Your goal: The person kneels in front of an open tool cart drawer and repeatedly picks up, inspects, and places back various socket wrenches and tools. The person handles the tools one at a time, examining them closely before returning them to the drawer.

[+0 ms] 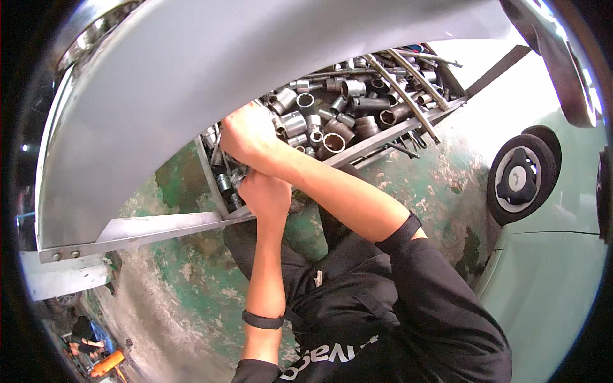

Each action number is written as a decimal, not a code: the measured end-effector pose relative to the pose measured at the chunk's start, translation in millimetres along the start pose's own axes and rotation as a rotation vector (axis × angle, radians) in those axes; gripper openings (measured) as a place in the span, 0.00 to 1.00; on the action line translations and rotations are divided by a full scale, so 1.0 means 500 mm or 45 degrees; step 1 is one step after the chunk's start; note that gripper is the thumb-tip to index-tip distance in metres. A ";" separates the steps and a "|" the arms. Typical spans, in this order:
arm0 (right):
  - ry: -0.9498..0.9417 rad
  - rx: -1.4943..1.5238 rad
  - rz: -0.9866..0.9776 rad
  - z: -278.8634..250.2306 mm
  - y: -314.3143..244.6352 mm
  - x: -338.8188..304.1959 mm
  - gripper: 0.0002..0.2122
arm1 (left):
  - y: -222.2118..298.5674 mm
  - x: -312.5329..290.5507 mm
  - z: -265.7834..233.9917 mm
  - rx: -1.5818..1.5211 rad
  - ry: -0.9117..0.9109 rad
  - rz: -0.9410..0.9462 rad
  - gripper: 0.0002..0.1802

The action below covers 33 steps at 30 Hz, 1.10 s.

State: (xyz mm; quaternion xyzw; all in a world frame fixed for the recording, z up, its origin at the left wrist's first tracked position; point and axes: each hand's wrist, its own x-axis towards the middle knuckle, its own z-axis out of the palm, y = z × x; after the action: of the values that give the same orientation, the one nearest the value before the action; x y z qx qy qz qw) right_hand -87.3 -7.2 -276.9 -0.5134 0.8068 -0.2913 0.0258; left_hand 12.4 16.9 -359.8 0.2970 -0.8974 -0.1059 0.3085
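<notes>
A metal tray (pixel 357 151) full of loose steel sockets (pixel 333 144) lies in front of me. My right hand (pixel 246 131) reaches over its left part, back of the hand up; its fingers are hidden from view. Just below it, close by or touching, my left hand (pixel 265 195) is curled at the tray's near-left corner. Its fingertips meet a shiny metal piece, too covered to name. More sockets (pixel 223 184) lie beside the left hand. Several long metal bars (pixel 408 96) rest across the tray's right end.
A large smooth grey panel (pixel 191 64) arches over the tray and covers its far left. To the right stands a pale green car body (pixel 549 274) with a wheel (pixel 516 177). The floor (pixel 185 255) is worn green. A person (pixel 86 338) is at the lower left.
</notes>
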 end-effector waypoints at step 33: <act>0.246 -0.331 0.041 -0.086 0.389 0.007 0.17 | 0.027 0.010 -0.007 -0.121 0.121 -0.089 0.14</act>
State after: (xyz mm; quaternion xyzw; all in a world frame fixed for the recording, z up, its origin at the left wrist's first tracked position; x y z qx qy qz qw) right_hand -261.7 68.0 -337.1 -0.4691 0.8445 -0.2320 -0.1140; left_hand 5.1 24.8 -349.7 0.3179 -0.8647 -0.1450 0.3608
